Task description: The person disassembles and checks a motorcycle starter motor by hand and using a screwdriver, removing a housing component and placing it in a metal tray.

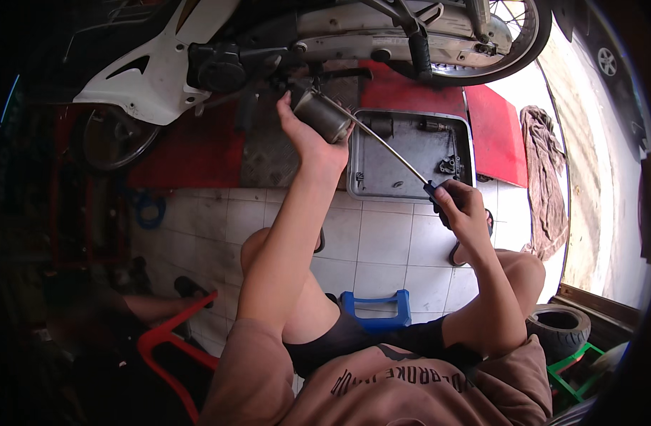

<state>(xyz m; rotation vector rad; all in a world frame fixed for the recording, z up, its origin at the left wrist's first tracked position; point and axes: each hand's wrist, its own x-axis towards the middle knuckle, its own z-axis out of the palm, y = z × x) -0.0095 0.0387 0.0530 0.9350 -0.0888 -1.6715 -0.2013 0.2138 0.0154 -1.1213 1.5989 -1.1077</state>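
A dark, worn metal cylinder (322,116), the size of a small motor housing, sits in the grip of my left hand (312,142) below the motorbike (226,67). My right hand (466,204) is wrapped round the dark blue handle of a long screwdriver (394,150). Its steel shaft runs up and left to the upper side of the cylinder; whether the tip touches is hard to tell. Beneath the shaft lies a grey metal tray (403,165). It holds a dark cylindrical piece (382,127), a small black part (449,166) and other small pieces.
The tray lies partly over a red and grey metal platform (204,153). A brown cloth (545,177) hangs or lies at the right. Near me are a blue plastic stool (382,321), a tyre (558,326) and a red frame (172,334). Another person's leg (151,309) shows at lower left.
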